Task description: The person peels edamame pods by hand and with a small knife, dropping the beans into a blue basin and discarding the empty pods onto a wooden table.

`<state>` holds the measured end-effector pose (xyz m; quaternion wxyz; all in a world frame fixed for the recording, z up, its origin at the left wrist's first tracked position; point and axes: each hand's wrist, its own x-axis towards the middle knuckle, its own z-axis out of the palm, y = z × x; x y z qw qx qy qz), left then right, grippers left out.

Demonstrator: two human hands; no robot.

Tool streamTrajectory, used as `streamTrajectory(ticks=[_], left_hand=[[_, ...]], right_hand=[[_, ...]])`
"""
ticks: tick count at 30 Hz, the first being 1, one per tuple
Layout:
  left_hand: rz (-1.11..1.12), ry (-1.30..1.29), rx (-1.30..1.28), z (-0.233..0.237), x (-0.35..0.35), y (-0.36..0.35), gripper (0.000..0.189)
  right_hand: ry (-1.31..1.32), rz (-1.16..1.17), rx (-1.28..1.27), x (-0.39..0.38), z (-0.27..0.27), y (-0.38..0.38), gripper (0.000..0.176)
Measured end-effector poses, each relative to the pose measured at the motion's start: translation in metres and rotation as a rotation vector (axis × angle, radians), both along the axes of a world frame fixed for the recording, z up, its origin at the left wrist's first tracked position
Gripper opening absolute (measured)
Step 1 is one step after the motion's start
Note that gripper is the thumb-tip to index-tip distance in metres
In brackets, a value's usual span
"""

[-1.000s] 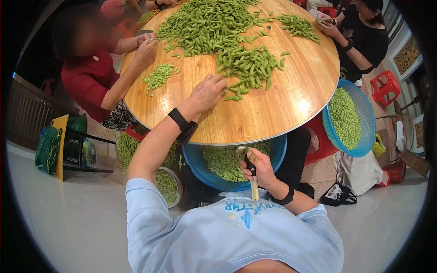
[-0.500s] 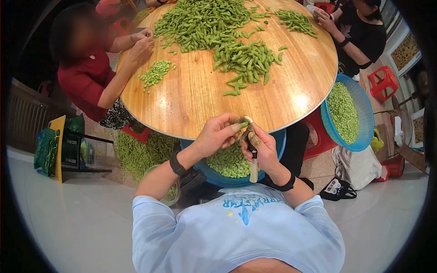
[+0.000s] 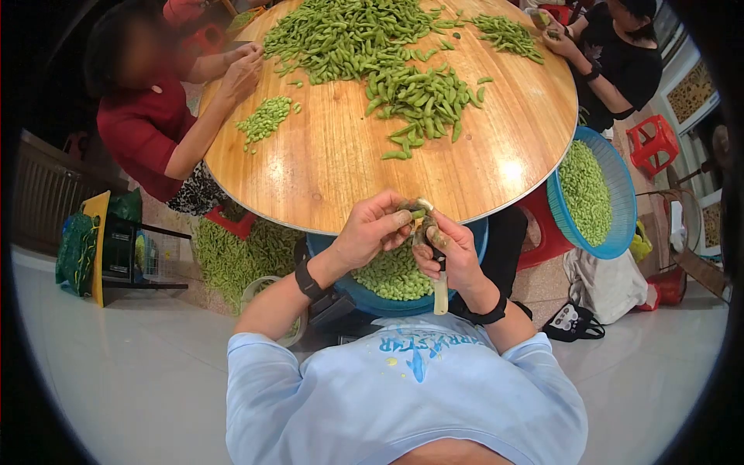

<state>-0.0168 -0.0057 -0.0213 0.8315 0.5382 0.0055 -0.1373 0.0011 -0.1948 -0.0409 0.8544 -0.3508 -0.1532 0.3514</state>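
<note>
My left hand pinches a green bean pod between thumb and fingers, just beyond the table's near edge. Close beside it, my right hand is closed round a small tool with a black section and a cream-coloured end pointing down towards me. Its working tip is hidden by my fingers, which meet the pod's right end. Both hands have dark stains on the fingertips. Below them sits a blue basin with shelled green beans in it.
The round wooden table bears a large heap of pods and a small pile of shelled beans. A blue basket of beans stands at right. One person sits left, another right. Pods cover floor at left.
My right hand and the tool have shifted slightly right and down. My left hand stays nearly in place with the pod. The person at right has raised a hand a little.
</note>
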Motion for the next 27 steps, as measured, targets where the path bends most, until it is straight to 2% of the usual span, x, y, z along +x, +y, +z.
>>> streamTrajectory(ticks=[3, 5, 8, 9, 10, 11, 14, 16, 17, 19, 20, 22, 23, 25, 27], left_hand=[[0.004, 0.004, -0.037, -0.003, 0.001, 0.000, 0.014], [0.008, -0.002, -0.047, -0.007, 0.001, -0.001, 0.013], [-0.007, 0.122, -0.195, -0.012, 0.005, 0.003, 0.013], [-0.101, 0.195, -0.330, -0.016, 0.007, 0.008, 0.014], [-0.196, 0.268, -0.465, -0.019, 0.007, 0.011, 0.016], [-0.194, 0.267, -0.466, -0.021, 0.005, 0.013, 0.016], [-0.301, 0.277, -0.520, -0.019, 0.001, 0.012, 0.014], [-0.146, 0.250, -0.257, -0.007, -0.001, 0.006, 0.014], [-0.144, 0.248, -0.257, -0.006, -0.002, 0.003, 0.014], [0.025, -0.327, 0.360, -0.004, 0.000, 0.000, 0.014], [0.024, -0.325, 0.359, 0.000, -0.001, 0.001, 0.014], [0.101, -0.830, 0.995, 0.014, -0.002, 0.007, 0.017], [0.101, -0.830, 0.995, 0.018, -0.004, 0.008, 0.017], [0.037, -0.924, 1.248, 0.022, -0.009, 0.009, 0.013], [0.020, -0.903, 1.147, 0.021, -0.006, 0.012, 0.011]], right_hand=[[-0.036, -0.005, -0.030, 0.000, 0.001, 0.001, 0.041], [-0.239, -0.174, -0.203, -0.004, -0.002, 0.006, 0.039], [-0.151, -0.143, -0.153, -0.001, -0.001, 0.006, 0.037], [-0.151, -0.142, -0.153, 0.001, -0.002, 0.004, 0.037], [-0.106, -0.041, -0.097, 0.005, -0.005, 0.000, 0.036], [-0.060, 0.061, -0.041, 0.007, -0.007, -0.004, 0.035], [0.019, 0.165, -0.041, 0.010, -0.003, -0.011, 0.034], [0.098, 0.132, -0.031, 0.009, -0.001, -0.010, 0.034], [0.174, 0.099, -0.019, 0.009, -0.001, -0.010, 0.033], [0.192, 0.113, -0.009, 0.008, -0.002, -0.008, 0.033], [0.216, 0.123, -0.001, 0.006, -0.003, -0.008, 0.032], [0.242, 0.127, -0.021, 0.002, 0.009, -0.006, 0.031], [0.267, 0.130, -0.042, 0.001, 0.013, -0.005, 0.031], [0.314, 0.133, -0.043, 0.001, 0.010, -0.004, 0.031], [0.356, 0.138, -0.046, 0.001, 0.008, -0.003, 0.031]])
